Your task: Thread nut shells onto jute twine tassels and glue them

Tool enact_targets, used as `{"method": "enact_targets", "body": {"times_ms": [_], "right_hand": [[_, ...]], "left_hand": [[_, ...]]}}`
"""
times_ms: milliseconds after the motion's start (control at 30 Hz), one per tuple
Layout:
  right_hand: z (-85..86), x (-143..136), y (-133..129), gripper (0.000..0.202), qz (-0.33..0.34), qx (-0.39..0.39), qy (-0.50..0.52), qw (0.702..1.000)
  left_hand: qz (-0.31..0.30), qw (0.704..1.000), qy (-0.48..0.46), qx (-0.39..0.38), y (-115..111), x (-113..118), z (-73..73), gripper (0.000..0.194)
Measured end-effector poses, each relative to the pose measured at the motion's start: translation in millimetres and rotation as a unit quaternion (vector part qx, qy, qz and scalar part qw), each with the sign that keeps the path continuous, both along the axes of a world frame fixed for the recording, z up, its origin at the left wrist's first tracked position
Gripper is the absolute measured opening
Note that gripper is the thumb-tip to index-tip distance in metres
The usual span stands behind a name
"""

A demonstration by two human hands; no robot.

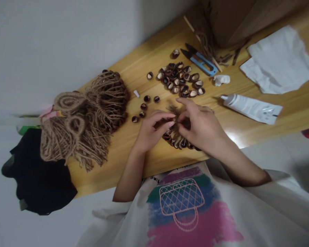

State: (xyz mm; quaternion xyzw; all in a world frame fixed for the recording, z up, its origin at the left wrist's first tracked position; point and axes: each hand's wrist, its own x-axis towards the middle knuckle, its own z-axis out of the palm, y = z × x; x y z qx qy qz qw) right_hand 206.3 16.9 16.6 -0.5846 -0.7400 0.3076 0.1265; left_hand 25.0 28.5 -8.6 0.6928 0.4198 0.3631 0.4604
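Observation:
A bundle of brown jute twine with nutshell halves on its ends (180, 143) lies on the table under my hands, partly hidden by them. My left hand (154, 130) is closed, thumb and forefinger pinching at the twine (173, 109) in the middle of the bundle. Opposite it, my right hand (202, 127) is also closed, its thumb and middle finger meeting at the same spot while the forefinger stretches out above. Loose nutshell halves (143, 106) lie just beyond my left hand.
A pile of nutshell halves (179, 77) sits farther back. Blue thread snips (202, 63), a white glue tube (252, 107), crumpled tissue (221, 80) and a white cloth (283, 61) lie to the right. Finished-looking twine bundles (108, 99) and black fabric (41, 175) occupy the left.

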Motion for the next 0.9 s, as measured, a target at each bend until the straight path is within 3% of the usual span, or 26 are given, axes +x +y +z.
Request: {"method": "enact_targets", "body": {"times_ms": [900], "right_hand": [[11.0, -2.9, 0.8, 0.070, -0.018, 0.000, -0.043, 0.999]], "left_hand": [[0.006, 1.000, 0.005, -0.014, -0.4, 1.3, 1.2, 0.014]]}}
